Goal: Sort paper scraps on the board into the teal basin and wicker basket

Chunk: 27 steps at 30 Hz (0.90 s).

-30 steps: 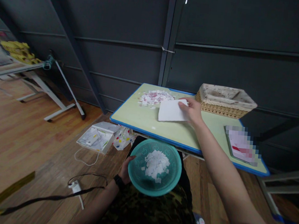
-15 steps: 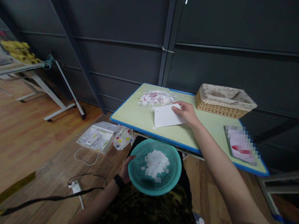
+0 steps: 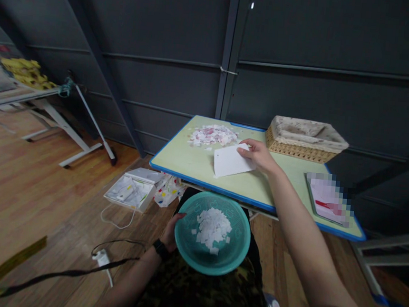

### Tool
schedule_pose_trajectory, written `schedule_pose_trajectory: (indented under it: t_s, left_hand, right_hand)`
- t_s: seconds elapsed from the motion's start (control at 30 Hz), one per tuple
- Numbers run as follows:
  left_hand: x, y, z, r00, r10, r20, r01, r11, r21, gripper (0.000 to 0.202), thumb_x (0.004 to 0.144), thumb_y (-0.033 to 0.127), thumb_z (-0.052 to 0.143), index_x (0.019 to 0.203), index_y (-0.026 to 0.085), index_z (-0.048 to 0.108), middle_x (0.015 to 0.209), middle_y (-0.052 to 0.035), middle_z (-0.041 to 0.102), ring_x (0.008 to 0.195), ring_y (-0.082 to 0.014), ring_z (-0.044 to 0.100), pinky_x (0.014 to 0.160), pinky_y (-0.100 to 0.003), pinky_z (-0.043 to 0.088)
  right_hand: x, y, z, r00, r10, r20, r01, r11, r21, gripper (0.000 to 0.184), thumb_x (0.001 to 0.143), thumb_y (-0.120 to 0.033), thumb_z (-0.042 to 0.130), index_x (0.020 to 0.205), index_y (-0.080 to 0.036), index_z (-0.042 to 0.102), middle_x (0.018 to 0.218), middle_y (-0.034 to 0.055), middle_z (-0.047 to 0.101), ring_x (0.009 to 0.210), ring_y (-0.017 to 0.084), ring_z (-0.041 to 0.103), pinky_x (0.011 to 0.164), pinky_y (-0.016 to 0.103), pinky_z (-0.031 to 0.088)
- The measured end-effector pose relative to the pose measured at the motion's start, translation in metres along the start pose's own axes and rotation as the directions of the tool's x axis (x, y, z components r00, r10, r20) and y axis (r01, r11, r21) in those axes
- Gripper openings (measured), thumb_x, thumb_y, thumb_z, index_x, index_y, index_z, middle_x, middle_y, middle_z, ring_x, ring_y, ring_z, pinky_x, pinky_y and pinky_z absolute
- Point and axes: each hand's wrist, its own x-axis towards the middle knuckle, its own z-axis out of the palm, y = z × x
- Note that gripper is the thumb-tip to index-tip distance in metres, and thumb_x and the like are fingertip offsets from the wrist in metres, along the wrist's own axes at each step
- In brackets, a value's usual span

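Observation:
My left hand (image 3: 172,232) grips the left rim of a teal plastic basket (image 3: 190,255) at my lap, thumb over the edge. Small white paper pieces (image 3: 214,226) lie heaped inside it. Over the table, my right hand (image 3: 259,156) pinches a white card (image 3: 230,160) between thumb and fingers; the card has a small hole near one corner. Just beyond the card, a loose pile of white and pinkish paper scraps (image 3: 213,135) is spread on the pale green table (image 3: 178,158).
A cloth-lined wicker basket (image 3: 298,149) stands at the table's back right. A clipboard (image 3: 327,202) with papers and a red item lies at the right end. On the floor at left are an open white box (image 3: 129,190), a power strip (image 3: 104,262) and cables.
My right hand has shifted the card slightly right. The teal basket has tipped or lowered a little in my left hand. The view has moved slightly.

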Motion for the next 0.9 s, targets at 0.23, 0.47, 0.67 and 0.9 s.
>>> schedule_pose_trajectory:
  t_s: [0.23,0.47,0.67,0.9]
  left_hand:
    - [-0.011,0.023,0.019,0.997,0.079,0.013,-0.079,0.997,0.012,0.013,0.069,0.019,0.061,0.080,0.013,0.064,0.070,-0.0065,0.072,0.077,-0.0252,0.068,0.073,-0.037,0.052]
    - [-0.025,0.042,0.039,0.985,0.169,-0.031,-0.166,0.982,0.086,0.008,0.070,0.018,0.060,0.075,0.014,0.065,0.062,-0.0034,0.070,0.070,-0.0233,0.068,0.064,-0.032,0.053]
    - [-0.034,0.051,0.046,0.990,0.127,-0.057,-0.118,0.984,0.137,0.008,0.072,0.019,0.057,0.071,0.015,0.064,0.056,-0.0027,0.068,0.061,-0.0210,0.067,0.056,-0.029,0.052]
    - [-0.037,0.056,0.049,0.996,0.089,-0.029,-0.084,0.987,0.138,0.012,0.073,0.020,0.057,0.077,0.013,0.065,0.061,-0.0041,0.070,0.060,-0.0206,0.066,0.059,-0.031,0.052]
  right_hand:
    - [0.002,-0.004,-0.014,0.980,0.066,-0.190,-0.059,0.997,0.040,0.033,0.058,-0.040,0.066,0.082,-0.017,0.058,0.064,-0.0002,0.056,0.053,0.013,0.049,0.046,0.024,0.033]
    - [0.006,0.004,-0.013,0.964,-0.011,-0.264,-0.023,0.992,-0.125,0.030,0.062,-0.040,0.062,0.082,-0.017,0.060,0.066,0.0021,0.058,0.056,0.015,0.050,0.047,0.025,0.035]
    - [0.006,0.004,-0.012,0.959,0.059,-0.276,-0.050,0.998,0.040,0.035,0.060,-0.041,0.065,0.086,-0.017,0.059,0.063,0.0003,0.057,0.052,0.014,0.050,0.044,0.024,0.034]
    - [0.006,0.006,-0.006,0.978,0.032,-0.207,-0.027,0.999,0.024,0.036,0.061,-0.042,0.066,0.086,-0.018,0.059,0.066,0.0006,0.058,0.055,0.014,0.051,0.046,0.024,0.036]
